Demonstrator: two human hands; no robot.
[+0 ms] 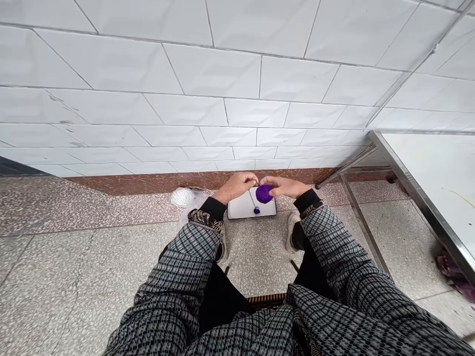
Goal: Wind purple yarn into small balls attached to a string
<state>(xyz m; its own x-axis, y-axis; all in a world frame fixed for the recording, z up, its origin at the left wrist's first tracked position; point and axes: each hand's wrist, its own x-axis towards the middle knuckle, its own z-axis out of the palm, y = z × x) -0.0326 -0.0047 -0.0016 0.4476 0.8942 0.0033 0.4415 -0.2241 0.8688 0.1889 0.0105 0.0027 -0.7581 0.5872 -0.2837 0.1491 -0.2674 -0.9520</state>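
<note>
My right hand (289, 187) is closed on a round ball of purple yarn (264, 194), its fingers at the ball's right side and top. Just to the left, the fingertips of my left hand (237, 186) pinch a thin dark yarn strand beside the ball. That strand hangs down to a small dark purple clump of yarn (257, 210). Beneath both hands, a shallow white tray or box lid (237, 211) with a dark edge lies on the floor, and the clump is over its white surface.
A ball of white yarn (182, 198) sits with clear plastic on the floor to the left. My shoes (293, 232) flank the white tray. A metal-framed table (430, 178) stands at the right. White wall tiles (222, 74) rise close ahead. Purple cloth (458, 277) lies under the table.
</note>
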